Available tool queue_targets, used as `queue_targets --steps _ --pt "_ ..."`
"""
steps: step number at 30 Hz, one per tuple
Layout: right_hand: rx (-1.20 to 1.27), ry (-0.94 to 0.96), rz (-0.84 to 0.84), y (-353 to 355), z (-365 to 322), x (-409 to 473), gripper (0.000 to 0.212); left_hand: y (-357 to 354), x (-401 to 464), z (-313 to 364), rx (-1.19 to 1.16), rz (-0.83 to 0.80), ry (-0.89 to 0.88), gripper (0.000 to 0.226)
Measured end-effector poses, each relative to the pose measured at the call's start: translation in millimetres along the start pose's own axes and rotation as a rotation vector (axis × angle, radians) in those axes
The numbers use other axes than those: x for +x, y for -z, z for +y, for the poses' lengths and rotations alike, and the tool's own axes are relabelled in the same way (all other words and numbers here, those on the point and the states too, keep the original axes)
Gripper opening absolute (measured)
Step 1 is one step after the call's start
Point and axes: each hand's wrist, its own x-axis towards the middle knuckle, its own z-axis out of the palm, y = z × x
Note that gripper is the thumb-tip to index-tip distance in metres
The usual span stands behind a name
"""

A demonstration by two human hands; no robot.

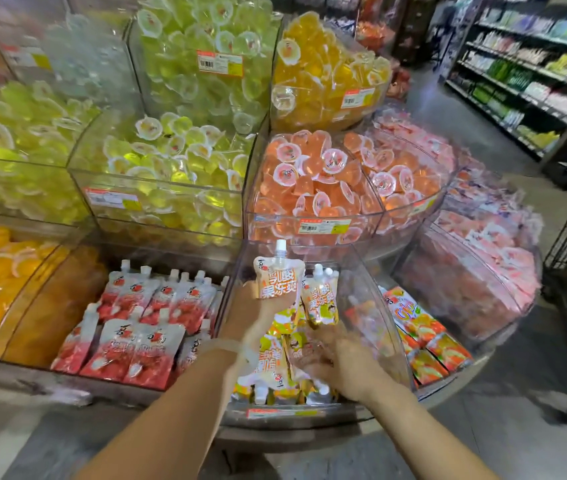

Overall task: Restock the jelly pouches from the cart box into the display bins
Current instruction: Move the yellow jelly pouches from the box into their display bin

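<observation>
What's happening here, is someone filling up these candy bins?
Yes. A person is stocking jelly pouches into a clear display bin. The left hand holds an orange-and-white spouted pouch upright over the bin, while the right hand reaches among the pouches already lying inside. The neighbouring bin holds red pouches; the bins above hold jelly cups.

We list one tiered display stand carrying clear plastic bins: bottom tier, red jelly pouches, orange-yellow jelly pouches; upper tiers, jelly cups.
</observation>
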Motion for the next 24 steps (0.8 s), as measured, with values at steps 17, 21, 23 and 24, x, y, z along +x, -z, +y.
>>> queue_targets --steps 17,21,23,24 --pt "0.724 -0.044 0.172 68 7 9 0.012 -24 5 -14 0.259 -0.339 0.118 0.083" --pt "0.972 -0.08 0.154 73 16 1 0.013 -27 -5 -7 0.543 -0.501 0.124 0.076" --pt "0.863 -0.091 0.142 69 29 0 0.007 -28 -5 -7 0.574 -0.539 0.129 0.07" --pt "0.756 -0.087 0.137 67 33 -2 0.006 -29 -4 -8 0.576 -0.521 0.116 0.059"
